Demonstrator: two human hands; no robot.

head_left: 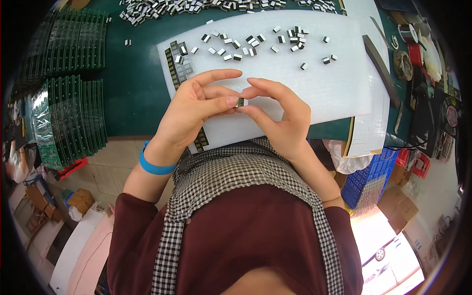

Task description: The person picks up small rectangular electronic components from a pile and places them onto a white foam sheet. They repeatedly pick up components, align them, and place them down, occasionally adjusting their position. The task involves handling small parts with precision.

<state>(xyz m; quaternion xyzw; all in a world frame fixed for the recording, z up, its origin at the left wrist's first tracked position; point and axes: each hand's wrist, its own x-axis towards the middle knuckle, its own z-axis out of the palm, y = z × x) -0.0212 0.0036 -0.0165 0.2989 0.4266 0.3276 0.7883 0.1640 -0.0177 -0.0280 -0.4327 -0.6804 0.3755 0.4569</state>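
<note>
A small black-and-white electronic component (pixel 241 102) with dark ridges on its face sits between my fingertips, above a white foam sheet (pixel 324 93). My left hand (pixel 199 103) pinches it from the left by thumb and fingers, its index finger stretched out above. From the other side, the thumb and a fingertip of my right hand (pixel 280 108) close on it as well. Partly under my left hand lies a circuit board panel (pixel 184 69) with a black and yellow edge strip, a couple of components resting on it. Several like components (pixel 253 40) are scattered on the foam beyond my hands.
A large heap of components (pixel 196 7) covers the far side of the green table (pixel 130 98). Rows of green circuit boards (pixel 71 118) stand at the left. On the right are a dark bar (pixel 381 69), a solder spool (pixel 407 33) and a blue crate (pixel 366 179).
</note>
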